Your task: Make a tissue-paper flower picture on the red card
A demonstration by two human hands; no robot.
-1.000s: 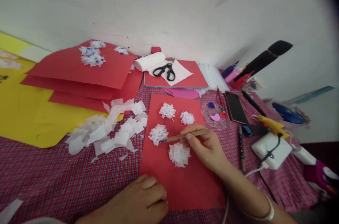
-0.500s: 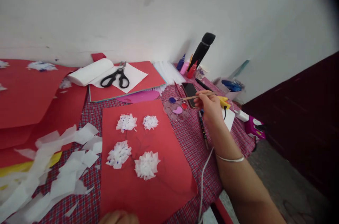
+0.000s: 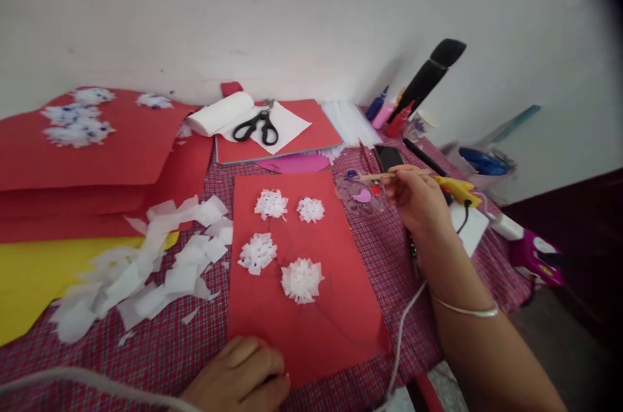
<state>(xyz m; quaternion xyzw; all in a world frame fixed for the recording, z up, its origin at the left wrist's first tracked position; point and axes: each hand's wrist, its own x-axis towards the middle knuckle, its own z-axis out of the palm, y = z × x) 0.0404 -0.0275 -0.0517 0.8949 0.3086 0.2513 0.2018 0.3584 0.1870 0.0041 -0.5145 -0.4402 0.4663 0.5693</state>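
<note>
My right hand (image 3: pixel 418 199) pinches a thin wooden paintbrush (image 3: pixel 389 174) whose tip reaches over the clear paint palette (image 3: pixel 361 193) with blue, pink and red paint. A red paper sheet (image 3: pixel 302 308) lies in front of me with several white tissue flowers (image 3: pixel 302 279) stuck on it. My left hand (image 3: pixel 238 378) rests on the checked cloth at the sheet's near left corner, fingers curled, holding nothing I can see.
White tissue scraps (image 3: pixel 146 269) lie left of the sheet, over yellow paper (image 3: pixel 34 276) and more red sheets (image 3: pixel 87 159). Scissors (image 3: pixel 256 126) and a tissue roll (image 3: pixel 221 112) sit at the back. A phone (image 3: pixel 388 156), yellow glue gun (image 3: pixel 457 190), paint bottles (image 3: pixel 384 112) and cable (image 3: pixel 403 334) crowd the right.
My right hand left the flowers and carried the brush right to the palette, where it now stays. The view swung right, then partly back left; my left hand is in view again.
</note>
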